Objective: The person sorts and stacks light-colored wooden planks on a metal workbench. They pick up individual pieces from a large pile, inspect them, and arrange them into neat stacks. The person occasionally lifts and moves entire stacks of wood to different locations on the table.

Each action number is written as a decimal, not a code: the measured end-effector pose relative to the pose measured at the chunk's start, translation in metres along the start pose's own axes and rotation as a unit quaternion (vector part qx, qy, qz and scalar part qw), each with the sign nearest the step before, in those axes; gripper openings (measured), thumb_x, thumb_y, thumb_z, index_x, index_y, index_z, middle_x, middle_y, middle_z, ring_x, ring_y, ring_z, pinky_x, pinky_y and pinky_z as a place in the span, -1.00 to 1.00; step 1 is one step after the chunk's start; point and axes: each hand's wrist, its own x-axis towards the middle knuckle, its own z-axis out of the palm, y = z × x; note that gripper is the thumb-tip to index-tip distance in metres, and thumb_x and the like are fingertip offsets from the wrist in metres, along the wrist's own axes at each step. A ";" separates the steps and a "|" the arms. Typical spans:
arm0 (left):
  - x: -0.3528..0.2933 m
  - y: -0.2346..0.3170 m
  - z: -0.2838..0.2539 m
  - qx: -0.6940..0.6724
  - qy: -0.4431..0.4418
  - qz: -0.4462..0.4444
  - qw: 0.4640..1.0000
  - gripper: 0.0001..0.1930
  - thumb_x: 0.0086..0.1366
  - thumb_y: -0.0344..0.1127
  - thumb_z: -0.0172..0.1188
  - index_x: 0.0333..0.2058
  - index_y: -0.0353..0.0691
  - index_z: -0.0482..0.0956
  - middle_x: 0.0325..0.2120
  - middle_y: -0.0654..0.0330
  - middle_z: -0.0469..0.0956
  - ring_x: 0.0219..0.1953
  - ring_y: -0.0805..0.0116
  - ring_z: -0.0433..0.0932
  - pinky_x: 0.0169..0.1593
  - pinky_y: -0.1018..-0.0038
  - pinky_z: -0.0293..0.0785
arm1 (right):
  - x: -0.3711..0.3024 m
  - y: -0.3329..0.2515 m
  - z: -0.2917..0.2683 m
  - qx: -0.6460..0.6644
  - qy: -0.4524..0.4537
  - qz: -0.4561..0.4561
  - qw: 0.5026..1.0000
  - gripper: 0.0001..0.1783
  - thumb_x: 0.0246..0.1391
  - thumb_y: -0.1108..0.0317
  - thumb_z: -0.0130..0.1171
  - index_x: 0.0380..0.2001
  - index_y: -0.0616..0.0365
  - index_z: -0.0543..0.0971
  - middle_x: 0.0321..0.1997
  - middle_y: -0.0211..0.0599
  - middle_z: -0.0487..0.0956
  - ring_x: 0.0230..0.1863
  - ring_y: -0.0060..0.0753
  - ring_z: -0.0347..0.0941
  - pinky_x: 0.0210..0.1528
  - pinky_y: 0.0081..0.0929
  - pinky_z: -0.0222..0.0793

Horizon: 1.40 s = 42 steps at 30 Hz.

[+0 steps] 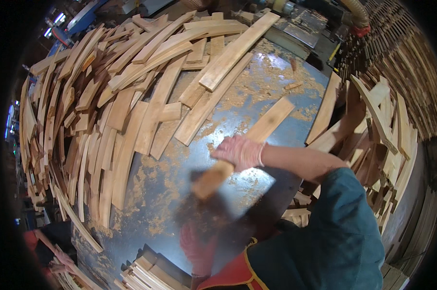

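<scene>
My right hand, in a pale pinkish glove, is closed over the middle of a flat wooden board. The board lies slantwise above a metal table, its far end up to the right and its near end down to the left. Below that near end is my left hand, in a reddish glove and partly in shadow. A dark, motion-blurred patch covers the space between the left hand and the board, hiding its fingers. Whether that hand holds anything cannot be made out.
A big heap of wooden boards covers the left and far side. Sawdust litters the tabletop. More boards are piled at the right, and a stack sits at the near edge. A co-worker's hands show at lower left; machinery stands behind.
</scene>
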 end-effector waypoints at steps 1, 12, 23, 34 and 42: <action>0.012 0.003 0.003 0.018 0.019 0.038 0.999 0.08 0.02 0.06 0.58 0.45 -0.23 0.28 0.39 -0.14 0.32 0.44 -0.26 0.27 0.45 -0.14 0.18 | 0.010 -0.007 -0.012 0.092 -0.003 0.010 0.996 -0.02 -0.19 0.02 0.53 0.37 -0.07 0.43 0.19 0.01 0.60 0.31 0.01 0.49 0.34 -0.10 0.40; -0.021 -0.040 0.012 0.057 -0.165 -0.183 0.967 0.13 -0.03 0.15 0.57 0.46 -0.15 0.24 0.10 -0.04 0.52 0.12 -0.11 0.52 0.17 -0.02 0.43 | 0.138 0.213 -0.067 0.611 0.517 0.415 0.434 -0.33 0.10 0.32 0.49 0.18 0.47 0.47 0.10 0.14 0.64 0.01 -0.12 0.66 -0.01 -0.33 0.62; -0.096 -0.084 -0.024 -0.724 -0.164 -0.358 0.566 -0.20 0.21 -0.15 0.48 0.35 -0.31 0.34 -0.17 0.14 0.60 -0.18 0.30 0.61 -0.10 0.36 0.57 | 0.016 -0.015 0.009 0.876 0.207 0.090 0.425 -0.35 0.30 0.36 0.35 0.38 0.13 0.34 0.27 -0.14 0.58 0.22 -0.25 0.59 0.21 -0.36 0.63; -0.122 -0.060 -0.005 -0.660 -0.080 -0.244 0.706 -0.43 0.33 -0.15 0.40 0.21 -0.29 0.48 -0.01 0.20 0.65 -0.03 0.38 0.63 0.05 0.39 0.61 | -0.014 -0.271 0.124 0.272 -0.186 -0.231 0.916 -0.50 0.18 0.06 0.18 0.00 0.23 0.68 0.03 0.08 0.68 0.09 0.20 0.59 0.24 -0.06 0.48; -0.259 -0.042 -0.047 -0.232 -0.160 -0.446 0.850 -0.36 0.24 0.03 0.39 0.19 -0.23 0.55 0.02 -0.10 0.66 0.12 -0.10 0.63 0.11 0.11 0.60 | 0.045 -0.400 0.152 0.336 -0.092 -0.154 0.925 -0.22 0.26 -0.01 0.28 0.38 0.20 0.33 -0.15 0.05 0.65 -0.12 0.00 0.63 -0.13 -0.19 0.59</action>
